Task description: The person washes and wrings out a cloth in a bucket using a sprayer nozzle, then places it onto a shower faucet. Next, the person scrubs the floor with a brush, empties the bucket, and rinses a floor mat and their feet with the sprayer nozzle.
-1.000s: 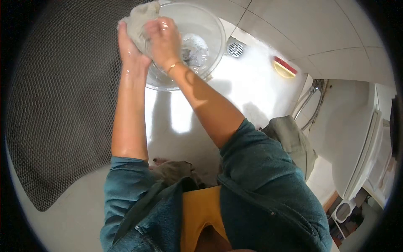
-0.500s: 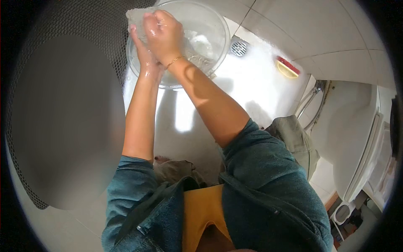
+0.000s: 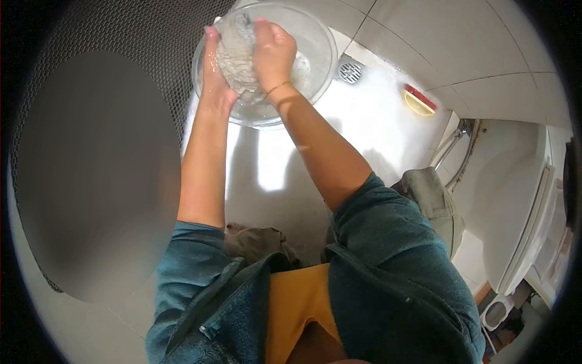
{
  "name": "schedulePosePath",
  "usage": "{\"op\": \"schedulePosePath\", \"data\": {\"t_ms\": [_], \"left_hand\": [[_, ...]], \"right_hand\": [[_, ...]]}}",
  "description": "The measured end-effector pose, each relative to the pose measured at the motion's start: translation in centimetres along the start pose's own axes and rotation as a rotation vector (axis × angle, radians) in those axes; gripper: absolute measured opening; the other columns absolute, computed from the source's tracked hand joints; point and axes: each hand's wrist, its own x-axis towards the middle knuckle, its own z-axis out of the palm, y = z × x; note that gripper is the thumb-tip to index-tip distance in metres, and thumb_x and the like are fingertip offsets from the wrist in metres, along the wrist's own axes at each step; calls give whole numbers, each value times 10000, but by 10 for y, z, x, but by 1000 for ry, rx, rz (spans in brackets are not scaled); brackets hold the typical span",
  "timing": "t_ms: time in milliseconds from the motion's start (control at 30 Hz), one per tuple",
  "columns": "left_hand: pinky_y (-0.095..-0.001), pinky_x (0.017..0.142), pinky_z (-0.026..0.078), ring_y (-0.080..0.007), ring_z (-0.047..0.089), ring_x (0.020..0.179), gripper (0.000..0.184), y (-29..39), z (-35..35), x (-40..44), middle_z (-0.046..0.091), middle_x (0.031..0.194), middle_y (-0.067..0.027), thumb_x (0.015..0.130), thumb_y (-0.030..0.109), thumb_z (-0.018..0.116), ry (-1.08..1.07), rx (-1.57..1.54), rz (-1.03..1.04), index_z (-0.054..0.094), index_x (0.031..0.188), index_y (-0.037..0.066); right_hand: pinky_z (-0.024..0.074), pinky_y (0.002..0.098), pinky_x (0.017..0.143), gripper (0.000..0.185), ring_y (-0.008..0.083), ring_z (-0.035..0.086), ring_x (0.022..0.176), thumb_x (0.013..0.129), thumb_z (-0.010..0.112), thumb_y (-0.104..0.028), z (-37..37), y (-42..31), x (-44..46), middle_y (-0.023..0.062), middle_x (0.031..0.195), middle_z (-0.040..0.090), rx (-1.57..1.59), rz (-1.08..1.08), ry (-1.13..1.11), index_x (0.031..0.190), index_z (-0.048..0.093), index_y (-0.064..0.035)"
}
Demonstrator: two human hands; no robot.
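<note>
A wet, off-white cloth (image 3: 236,60) is bunched up between my hands, above a clear round basin (image 3: 333,57) with sudsy water in it. My left hand (image 3: 215,82) supports the cloth from the left side, wet, with its thumb along the near edge. On the other side my right hand (image 3: 274,53), with a thin bracelet at the wrist, is closed against the cloth, its fingers curled and slightly blurred. The far end of the cloth shows a bluish-grey patch.
Right of the basin is a floor drain (image 3: 350,72), and beyond it a red and cream brush-like item (image 3: 419,100) lies by the tiled wall. A metal hose (image 3: 461,151) hangs farther right. Dark mesh (image 3: 139,36) and a blurred grey oval fill the left.
My right hand has shifted right, away from my left, and opened out the cloth between them. More of the cloth shows now.
</note>
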Motion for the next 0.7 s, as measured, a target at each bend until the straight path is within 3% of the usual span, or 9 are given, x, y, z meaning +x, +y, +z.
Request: {"op": "schedulePosePath", "data": {"t_ms": [133,200,267,333,400,467,500,567,700], "left_hand": [[-370,894,432,-253,517,1048,419,-20,-12,4,538,1133,-107,894,353,396,33,-308,-103,481,1175,54],[-356,836,450,-229,544,962,437,-21,-14,9,554,1064,-78,818,386,507,55,-291,-89,515,1117,68],[-365,850,444,-235,538,971,406,-16,-7,7,555,1067,-88,851,373,457,100,-293,-44,521,1109,66],[-374,864,438,-240,532,979,386,-4,3,4,557,1070,-99,885,361,408,137,-288,-8,528,1101,64],[-370,846,442,-231,538,939,381,7,6,1,562,1038,-97,882,369,417,89,-221,12,539,1081,68],[-366,867,439,-224,535,992,396,16,-14,15,557,1083,-103,879,383,433,40,-143,27,537,1090,65],[-370,878,439,-236,526,1029,428,22,-22,19,547,1116,-107,870,386,446,36,12,-133,511,1133,54],[-395,916,428,-250,499,1104,463,27,-51,29,522,1180,-128,864,376,473,139,299,-426,477,1185,41],[-483,892,426,-297,499,1094,502,8,-22,5,464,1256,-125,873,400,478,383,103,-350,439,1233,52]], "right_hand": [[387,362,575,362,321,501,615,842,468,-359,-6,-1,-1,164,659,581,-354,-138,-140,671,591,-65],[413,360,647,392,313,537,735,858,424,-417,-3,29,11,151,768,603,-203,-146,-84,796,606,-75],[439,358,719,461,305,573,856,873,380,-475,-6,58,12,138,876,626,-43,-155,-24,922,621,-85],[412,354,882,653,251,523,1054,869,266,-599,-17,69,5,106,1120,564,593,627,-282,1194,491,-79],[387,348,937,769,214,487,1117,846,199,-658,-16,68,0,95,1217,495,641,749,-302,1292,373,-56],[412,369,892,667,216,483,1109,861,333,-595,-10,51,0,135,1213,490,973,822,-302,1215,445,-41],[412,369,892,667,216,483,1109,861,333,-595,-9,43,2,135,1213,490,971,822,-305,1215,445,-41],[435,371,840,533,222,537,1020,837,500,-470,-12,27,7,122,1139,538,560,385,-285,1123,481,-20],[462,350,784,357,173,572,853,788,585,-335,9,7,-12,40,882,588,249,101,-325,1012,548,-60]]}}
